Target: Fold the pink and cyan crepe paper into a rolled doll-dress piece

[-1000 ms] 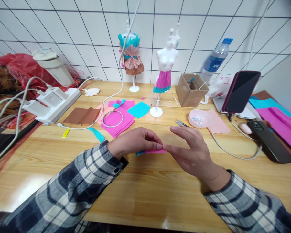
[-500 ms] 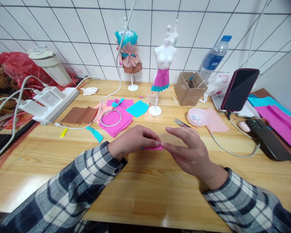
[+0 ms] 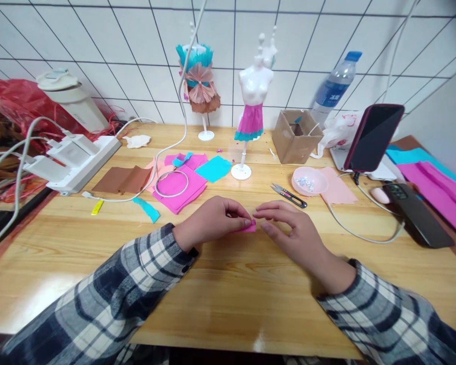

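My left hand (image 3: 218,221) pinches a small piece of magenta crepe paper (image 3: 250,228) between thumb and fingers; most of the piece is hidden behind the hand. Just to the right, my right hand (image 3: 294,230) is open, its thumb and fingers apart and close to the paper's edge without gripping it. Beyond the hands stands a small white dress form (image 3: 255,83) in a magenta skirt (image 3: 250,120) with a turquoise hem. Thread snips (image 3: 289,195) lie behind my right hand, beside a pink bowl (image 3: 309,181) holding small shiny bits.
Magenta sheets (image 3: 182,195), a ring (image 3: 172,183), turquoise paper (image 3: 214,169) and brown paper (image 3: 121,180) lie at the left. A dressed form (image 3: 199,81), cardboard box (image 3: 296,137) and bottle (image 3: 335,83) stand behind. At the right are phones (image 3: 376,137) and cables; a power strip (image 3: 87,165) is left.
My right hand's fingertips have come away from the magenta paper, and its fingers have drawn together somewhat. The snips show more fully. My left hand keeps its pinch; the view has shifted slightly.
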The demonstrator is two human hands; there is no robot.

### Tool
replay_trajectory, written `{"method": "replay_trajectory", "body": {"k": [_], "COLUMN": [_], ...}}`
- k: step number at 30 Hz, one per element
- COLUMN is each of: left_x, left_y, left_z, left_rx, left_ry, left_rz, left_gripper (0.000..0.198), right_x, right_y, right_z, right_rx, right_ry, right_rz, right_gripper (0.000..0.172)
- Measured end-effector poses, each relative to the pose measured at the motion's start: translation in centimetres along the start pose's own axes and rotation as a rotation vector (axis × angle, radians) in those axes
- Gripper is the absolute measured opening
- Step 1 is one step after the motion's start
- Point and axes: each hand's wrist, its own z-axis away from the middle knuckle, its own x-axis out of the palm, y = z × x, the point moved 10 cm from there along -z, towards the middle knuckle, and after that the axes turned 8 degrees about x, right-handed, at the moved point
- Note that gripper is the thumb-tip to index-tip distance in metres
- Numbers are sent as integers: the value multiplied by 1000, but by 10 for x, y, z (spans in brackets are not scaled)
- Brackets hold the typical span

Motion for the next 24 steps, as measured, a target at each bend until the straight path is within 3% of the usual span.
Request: {"method": "replay_trajectory", "body": {"k": [3, 11, 18, 24], "left_x": [-2, 7, 16, 10], "left_y": [7, 7, 8, 9], "left_z": [-1, -2, 0, -1], "left_rx": [84, 173, 219, 223], "left_ry": [49, 87, 51, 56], "left_rz": [-161, -391, -428, -503], "left_gripper": [16, 17, 22, 23], "right_x": [9, 12, 18, 15], "right_y": [16, 27, 28, 34], "right_z": [-4, -9, -10, -12], "right_rx": [105, 116, 116, 124], "right_ry": [-58, -58, -88, -88], "right_rz": [-5, 96, 145, 157], "right_gripper": [14, 5, 6, 6]}}
